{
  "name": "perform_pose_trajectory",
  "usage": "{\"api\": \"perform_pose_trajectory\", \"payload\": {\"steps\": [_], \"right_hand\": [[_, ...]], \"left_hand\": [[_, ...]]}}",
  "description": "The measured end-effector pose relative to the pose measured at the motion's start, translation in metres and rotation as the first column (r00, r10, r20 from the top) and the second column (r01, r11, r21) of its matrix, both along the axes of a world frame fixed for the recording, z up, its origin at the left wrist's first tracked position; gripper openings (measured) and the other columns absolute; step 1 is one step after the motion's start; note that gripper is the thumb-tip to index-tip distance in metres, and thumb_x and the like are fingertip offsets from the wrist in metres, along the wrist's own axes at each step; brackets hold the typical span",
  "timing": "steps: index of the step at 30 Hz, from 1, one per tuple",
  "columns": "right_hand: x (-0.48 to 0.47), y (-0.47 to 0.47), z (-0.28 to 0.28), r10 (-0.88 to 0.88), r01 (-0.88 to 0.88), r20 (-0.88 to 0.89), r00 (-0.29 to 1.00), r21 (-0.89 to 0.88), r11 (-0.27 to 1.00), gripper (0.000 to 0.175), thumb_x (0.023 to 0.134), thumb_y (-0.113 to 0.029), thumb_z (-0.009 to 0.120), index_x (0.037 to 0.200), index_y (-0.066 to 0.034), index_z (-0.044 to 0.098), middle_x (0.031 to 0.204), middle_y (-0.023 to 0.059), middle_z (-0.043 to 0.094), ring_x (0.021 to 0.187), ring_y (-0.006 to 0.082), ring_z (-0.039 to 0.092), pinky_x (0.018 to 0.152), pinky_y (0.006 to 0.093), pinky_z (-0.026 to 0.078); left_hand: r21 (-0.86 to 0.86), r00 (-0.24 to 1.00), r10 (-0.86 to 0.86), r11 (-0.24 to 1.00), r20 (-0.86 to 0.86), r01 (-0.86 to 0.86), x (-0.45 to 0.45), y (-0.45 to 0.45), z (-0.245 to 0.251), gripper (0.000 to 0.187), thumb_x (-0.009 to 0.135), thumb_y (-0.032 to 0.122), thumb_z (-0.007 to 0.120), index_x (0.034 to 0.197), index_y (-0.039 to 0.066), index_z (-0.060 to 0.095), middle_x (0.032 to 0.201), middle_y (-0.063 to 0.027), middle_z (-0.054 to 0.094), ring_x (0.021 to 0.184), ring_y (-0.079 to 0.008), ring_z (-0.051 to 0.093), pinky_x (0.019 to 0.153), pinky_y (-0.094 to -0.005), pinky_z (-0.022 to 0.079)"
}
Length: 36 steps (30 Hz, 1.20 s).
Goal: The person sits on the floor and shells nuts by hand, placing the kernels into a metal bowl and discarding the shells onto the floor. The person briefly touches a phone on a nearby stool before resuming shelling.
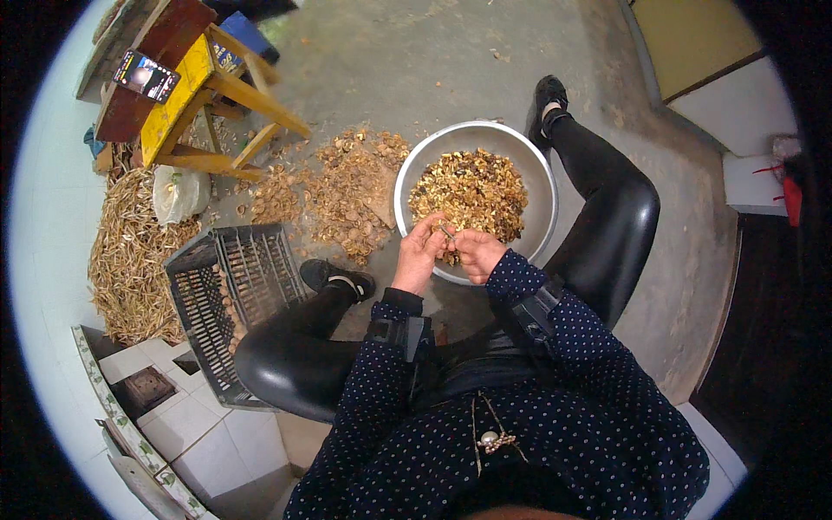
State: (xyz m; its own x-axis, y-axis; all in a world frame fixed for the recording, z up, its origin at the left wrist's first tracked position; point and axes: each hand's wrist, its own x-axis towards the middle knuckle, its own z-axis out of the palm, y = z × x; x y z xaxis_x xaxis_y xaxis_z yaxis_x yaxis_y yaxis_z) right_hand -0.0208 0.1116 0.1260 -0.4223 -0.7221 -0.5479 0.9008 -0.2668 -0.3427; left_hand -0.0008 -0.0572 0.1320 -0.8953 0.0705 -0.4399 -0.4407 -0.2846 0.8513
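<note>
My left hand (418, 255) and my right hand (480, 252) are close together over the near rim of a wide metal basin (543, 224). Between the fingertips is a small, thin metal tool (447, 231), which my right hand grips. The fingers of my left hand are pinched at the tool's other end around what seems to be a small walnut piece, mostly hidden by the fingers. Below them, shelled walnut kernels (471, 188), pale and dark brown, are heaped in the basin.
Walnut shells (354, 188) lie piled on the concrete floor left of the basin. A black plastic crate (260, 260) holding walnuts leans by my left leg. Beyond it are dry stalks (130, 260), a white plastic bag (182, 194) and a yellow wooden chair (227, 88) bearing a phone (146, 76).
</note>
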Motion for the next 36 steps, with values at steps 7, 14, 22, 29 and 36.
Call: {"api": "perform_pose_trajectory", "payload": {"steps": [7, 14, 22, 29, 36], "right_hand": [[0.017, -0.023, -0.012, 0.440, 0.490, -0.787, 0.433, 0.615, 0.618, 0.022, 0.085, -0.017, 0.047, 0.101, -0.0049, 0.057, 0.069, 0.0171, 0.059, 0.064, 0.0328, 0.059, 0.057, 0.0405, 0.046], [0.016, -0.027, -0.005, 0.311, 0.415, -0.729, 0.611, 0.628, 0.658, 0.020, 0.085, -0.016, 0.047, 0.099, -0.0070, 0.058, 0.074, 0.0193, 0.059, 0.068, 0.0351, 0.059, 0.059, 0.0406, 0.047], [0.011, -0.022, -0.008, 0.404, 0.513, -0.746, 0.530, 0.661, 0.547, 0.019, 0.084, -0.020, 0.049, 0.098, -0.0114, 0.059, 0.071, 0.0170, 0.059, 0.066, 0.0342, 0.059, 0.060, 0.0428, 0.047], [0.007, -0.016, 0.020, 0.595, 0.562, -0.670, 0.443, 0.725, 0.398, 0.017, 0.082, -0.023, 0.051, 0.093, -0.0140, 0.060, 0.074, 0.0131, 0.062, 0.068, 0.0322, 0.060, 0.058, 0.0435, 0.047], [0.006, -0.015, 0.028, 0.697, 0.657, -0.677, 0.237, 0.640, 0.399, 0.015, 0.080, -0.019, 0.053, 0.091, -0.0135, 0.060, 0.073, 0.0097, 0.062, 0.063, 0.0283, 0.061, 0.054, 0.0404, 0.048]], "left_hand": [[-0.149, 0.998, 0.010, 0.989, -0.060, -0.019, 0.001, 0.002, -0.011, 0.030, 0.090, 0.015, 0.051, 0.117, 0.002, 0.050, 0.080, 0.0010, 0.057, 0.064, -0.0048, 0.048, 0.058, -0.0184, 0.040], [0.144, 0.985, 0.172, 0.974, 0.030, -0.175, 0.005, 0.012, -0.014, 0.029, 0.092, 0.019, 0.048, 0.113, -0.001, 0.050, 0.075, -0.0007, 0.054, 0.061, -0.0074, 0.045, 0.058, -0.0212, 0.039], [0.382, 0.974, 0.172, 0.898, 0.150, -0.217, 0.002, 0.003, -0.010, 0.033, 0.092, 0.021, 0.048, 0.115, -0.002, 0.048, 0.092, -0.0039, 0.056, 0.076, -0.0095, 0.052, 0.064, -0.0220, 0.045], [0.318, 0.963, 0.231, 0.911, 0.138, -0.264, -0.001, -0.002, -0.008, 0.034, 0.090, 0.014, 0.051, 0.119, -0.004, 0.046, 0.088, -0.0040, 0.055, 0.073, -0.0102, 0.051, 0.065, -0.0221, 0.044], [0.263, 0.954, 0.266, 0.919, 0.140, -0.295, -0.001, -0.003, -0.011, 0.033, 0.089, 0.011, 0.053, 0.117, -0.005, 0.047, 0.084, -0.0016, 0.053, 0.073, -0.0099, 0.051, 0.063, -0.0214, 0.043]]}}
